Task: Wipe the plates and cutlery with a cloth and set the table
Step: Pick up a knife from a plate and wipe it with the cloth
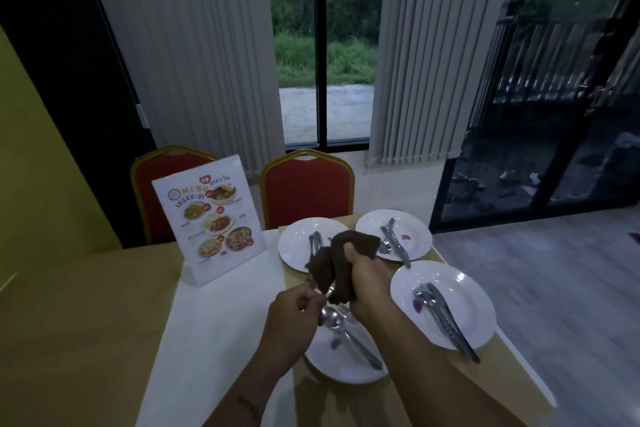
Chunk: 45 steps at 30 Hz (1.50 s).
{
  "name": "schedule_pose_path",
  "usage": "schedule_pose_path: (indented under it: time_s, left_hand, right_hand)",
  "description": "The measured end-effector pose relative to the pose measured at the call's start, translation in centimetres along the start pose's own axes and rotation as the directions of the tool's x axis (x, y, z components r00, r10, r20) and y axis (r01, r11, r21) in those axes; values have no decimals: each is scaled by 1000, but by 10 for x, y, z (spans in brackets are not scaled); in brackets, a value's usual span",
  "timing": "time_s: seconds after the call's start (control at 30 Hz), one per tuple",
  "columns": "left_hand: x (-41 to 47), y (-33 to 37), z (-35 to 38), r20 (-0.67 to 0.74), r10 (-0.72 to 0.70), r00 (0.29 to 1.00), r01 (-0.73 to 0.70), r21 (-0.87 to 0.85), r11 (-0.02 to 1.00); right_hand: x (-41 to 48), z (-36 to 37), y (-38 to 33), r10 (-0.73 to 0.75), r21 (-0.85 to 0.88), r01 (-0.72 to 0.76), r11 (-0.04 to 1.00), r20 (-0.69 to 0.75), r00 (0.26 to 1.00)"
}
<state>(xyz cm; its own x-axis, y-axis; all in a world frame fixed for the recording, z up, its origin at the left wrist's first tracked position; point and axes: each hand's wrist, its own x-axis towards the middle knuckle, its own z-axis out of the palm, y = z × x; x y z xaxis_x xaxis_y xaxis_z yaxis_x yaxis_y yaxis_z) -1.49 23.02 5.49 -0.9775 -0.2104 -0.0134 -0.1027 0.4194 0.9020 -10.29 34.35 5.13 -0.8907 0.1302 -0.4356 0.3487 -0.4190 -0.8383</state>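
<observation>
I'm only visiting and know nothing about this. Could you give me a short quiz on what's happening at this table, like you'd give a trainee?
1. True or false: the right hand grips the brown cloth.
2. How many white plates are on the table? A) two B) four C) six
3. Fill in: the left hand pinches a piece of cutlery whose far end goes into the brown ___.

Key: 1 true. 2 B. 3 cloth.
</observation>
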Motion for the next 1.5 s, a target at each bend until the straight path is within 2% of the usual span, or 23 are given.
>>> schedule_pose_path:
  time_s: [0.1,0.17,0.33,0.47,0.6,0.67,0.73,0.83,0.9,1.0,1.07,1.13,1.23,1.37,1.43,1.5]
  left_hand:
    - [-1,-9,-13,-52,23,998,-22,30,999]
    - [-1,-11,-18,-99,3,995,-4,-7,1000]
    - [3,-17,-35,-211,-70,975,48,-106,993]
    - [4,-25,-50,-204,-154,967,112,-205,972]
    - [20,-31,-83,-318,-292,902,170,-359,918]
    - [35,-17,-104,-292,-303,907,156,-437,886]
    - [51,2,-120,-203,-268,942,147,-467,872]
    - [71,21,-135,1,-302,953,261,-505,823]
    - [77,24,-141,87,-292,953,298,-462,835]
    - [77,24,-145,39,-276,960,266,-420,868]
    - [77,20,-147,10,-316,949,279,-498,821]
    - [78,12,-154,-29,-345,938,267,-575,774]
    - [82,-6,-168,-128,-375,918,224,-612,758]
    - [72,-32,-174,-171,-426,888,198,-693,693]
    - [65,-44,-175,-197,-500,843,189,-762,619]
    - [56,-52,-175,-157,-537,829,187,-827,531]
  right_hand:
    - [-5,20,11,45,210,-41,977,-12,999]
    - [-13,28,17,64,232,-75,970,52,997]
    - [-32,42,38,95,24,-105,994,274,957]
    - [-36,53,39,3,-68,15,998,253,968]
    - [-42,59,24,-47,-84,73,994,279,959]
    - [-48,65,19,-42,-155,95,983,313,949]
    - [-57,75,17,-19,-224,111,968,375,927]
    - [-70,87,17,12,-299,150,943,479,878]
    - [-75,92,21,17,-327,180,928,521,853]
    - [-78,98,29,1,-372,236,898,537,843]
    - [-76,97,32,6,-460,304,834,558,830]
    - [-76,92,33,72,-562,353,748,598,798]
    - [-73,81,34,182,-667,381,640,613,769]
    - [-69,77,29,213,-704,397,589,609,764]
    - [-68,77,29,248,-707,361,608,601,760]
    - [-70,80,33,253,-699,343,628,599,759]
